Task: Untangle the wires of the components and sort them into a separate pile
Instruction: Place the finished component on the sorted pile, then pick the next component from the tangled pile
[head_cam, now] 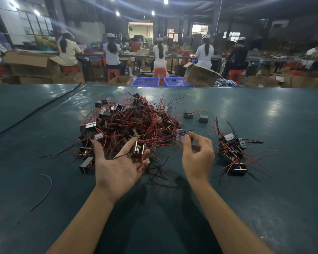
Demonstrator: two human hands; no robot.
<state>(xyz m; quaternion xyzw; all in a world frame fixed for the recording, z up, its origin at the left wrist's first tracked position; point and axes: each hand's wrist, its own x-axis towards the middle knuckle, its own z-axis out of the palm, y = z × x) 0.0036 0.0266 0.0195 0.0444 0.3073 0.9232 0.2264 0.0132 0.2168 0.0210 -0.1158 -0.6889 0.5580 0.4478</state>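
Two hands work apart over green table, no contact btwn them. Left hand is palm up w/ thumb spread wide and index straight; its other fingers curl under one component, a small black block w/ metal frame and a yellow part, its red and black leads trailing across the palm. Right hand is back up, fingers curled, fingertips pinching a blurred component at the near right edge of the tangled pile; thin dark leads run out from that pinch.

Tangled pile sits mid-table just beyond both hands: dozens of black/silver blocks knotted in red wire. Sorted pile lies to the right, well apart from the tangle, a handful of blocks w/ leads fanned out. Two single units rest btwn the piles, farther back. Loose red wire lies alone at near left.

Past the table edge: blue crates, tipped cardboard box w/ dark print too blurred to read, workers on red stools. No label on any component is legible
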